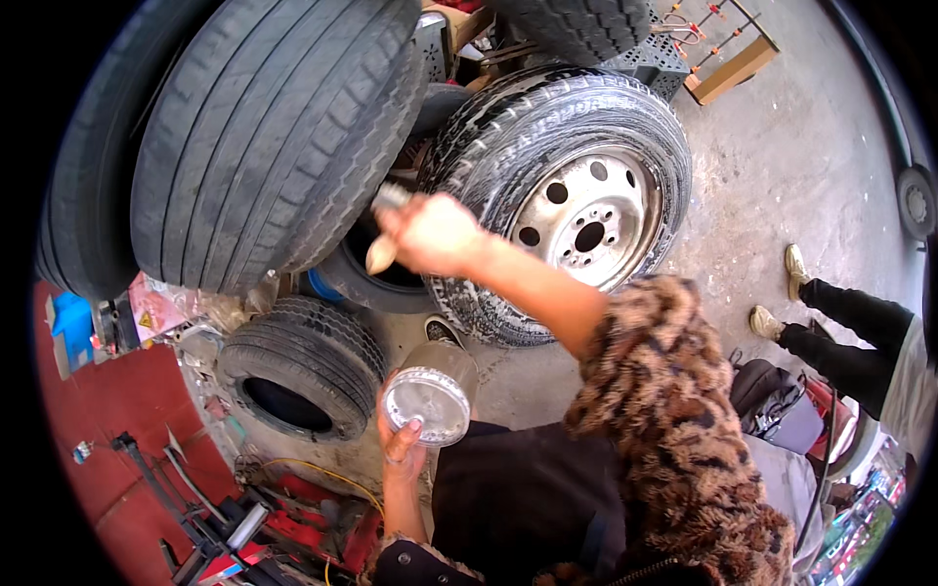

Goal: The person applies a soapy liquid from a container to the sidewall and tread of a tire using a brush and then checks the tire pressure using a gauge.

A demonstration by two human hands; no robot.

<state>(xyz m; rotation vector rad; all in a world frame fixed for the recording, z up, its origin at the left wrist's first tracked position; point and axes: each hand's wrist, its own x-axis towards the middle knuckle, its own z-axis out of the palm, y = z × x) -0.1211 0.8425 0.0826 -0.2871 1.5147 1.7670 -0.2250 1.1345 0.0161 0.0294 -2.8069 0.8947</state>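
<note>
My right hand [436, 234] grips a brush by its wooden handle [380, 255]; pale bristles [392, 194] show above the fingers, slightly blurred. The brush is over the left side of a large tyre [484, 176] mounted on a white steel wheel rim [546, 209]. White streaks and wet patches cover the tyre's sidewall and tread. Lower down, my left hand [401, 443] holds a cylindrical container [427, 403] with its round whitish end towards me and the thumb at its edge. I cannot tell whether that end is a lid or liquid.
Big worn tyres [256, 132] stand at the left. A smaller tyre [300, 373] lies below them. Red equipment [315, 520] and a yellow cable [322, 472] are at lower left. A person's legs [835, 337] are at right, near a black bag [766, 395].
</note>
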